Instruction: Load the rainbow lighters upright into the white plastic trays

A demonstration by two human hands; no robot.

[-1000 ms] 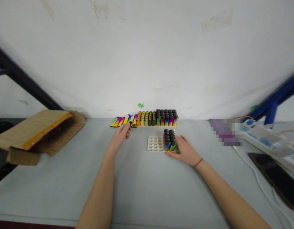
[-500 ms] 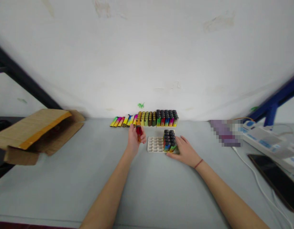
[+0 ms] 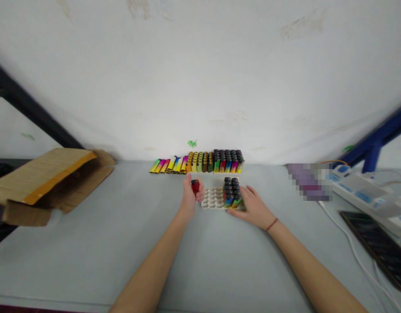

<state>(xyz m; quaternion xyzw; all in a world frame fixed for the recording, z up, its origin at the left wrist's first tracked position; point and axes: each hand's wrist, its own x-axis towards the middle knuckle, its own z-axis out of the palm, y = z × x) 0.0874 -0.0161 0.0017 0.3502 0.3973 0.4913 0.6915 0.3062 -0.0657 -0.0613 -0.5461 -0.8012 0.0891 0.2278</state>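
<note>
While the table (image 3: 122,252) fills the lower part of the frame and a carton (image 3: 53,174) sits at its left, the work is near the centre. Behind, along the wall's foot, stand a black-topped block (image 3: 228,161) and a gold-topped block (image 3: 199,162), with loose lighters (image 3: 163,166) lying to their left. The right hand (image 3: 255,208) lies right of centre, fingers spread and unclosed against the right end of the tray (image 3: 215,207), thumb along its near edge, seemingly steadying it. Standing lighters (image 3: 232,191) occupy the tray's right part; bare cups (image 3: 211,195) show at its left. The left hand (image 3: 190,198), just left of these, has its fingers curled round a red lighter (image 3: 195,186); whether another is behind it, I cannot tell.

I judge the step in hand to be bringing the red lighter to the tray. Placing it would call for a short shift rightward, its base lined up over a cup, then a loosened grip. It sits black end up between thumb and curled fingers, its lower end hidden by them.
</note>
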